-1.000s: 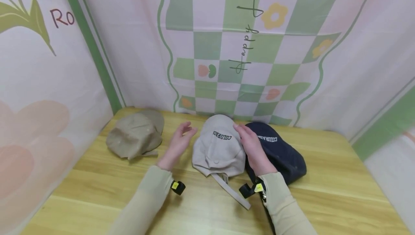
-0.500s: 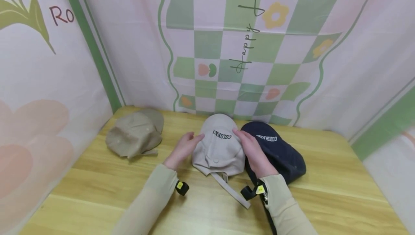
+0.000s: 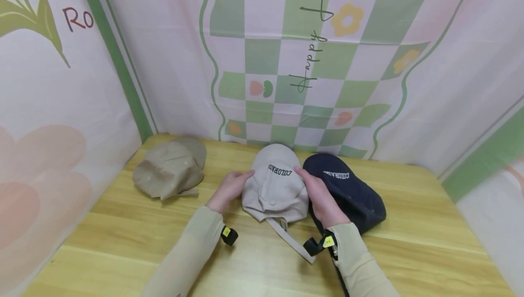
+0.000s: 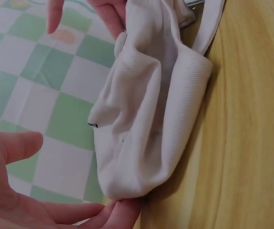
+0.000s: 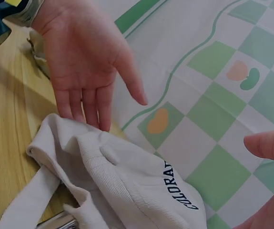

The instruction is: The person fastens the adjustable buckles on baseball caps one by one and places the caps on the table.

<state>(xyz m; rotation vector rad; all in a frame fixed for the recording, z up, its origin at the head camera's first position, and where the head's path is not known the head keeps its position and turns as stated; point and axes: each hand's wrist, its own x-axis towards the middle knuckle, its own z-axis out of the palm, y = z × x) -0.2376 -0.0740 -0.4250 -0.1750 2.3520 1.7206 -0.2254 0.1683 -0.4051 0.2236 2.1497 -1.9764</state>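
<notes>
A light grey cap (image 3: 275, 192) lettered in black lies in the middle of the table, strap trailing toward the person. The left hand (image 3: 229, 190) is at its left side. In the left wrist view that hand's fingertips (image 4: 125, 212) touch the cap's lower edge, thumb apart from the fabric. Opposite, the right hand (image 3: 323, 197) has its fingertips right at the cap's right side, between it and a navy cap (image 3: 356, 197). The right wrist view shows the left palm facing the grey cap, its fingers fairly straight, and the right thumb (image 5: 260, 144) extended above the fabric.
A khaki cap (image 3: 169, 169) lies at the left of the wooden table (image 3: 430, 224). Behind the table hangs a curtain (image 3: 262, 56) with green checks and flowers. Black camera mounts (image 3: 229, 235) sit on both wrists.
The left hand has moved right and slightly toward the person, reaching the grey cap's left side. The right hand has shifted slightly down beside it. The caps have stayed in place.
</notes>
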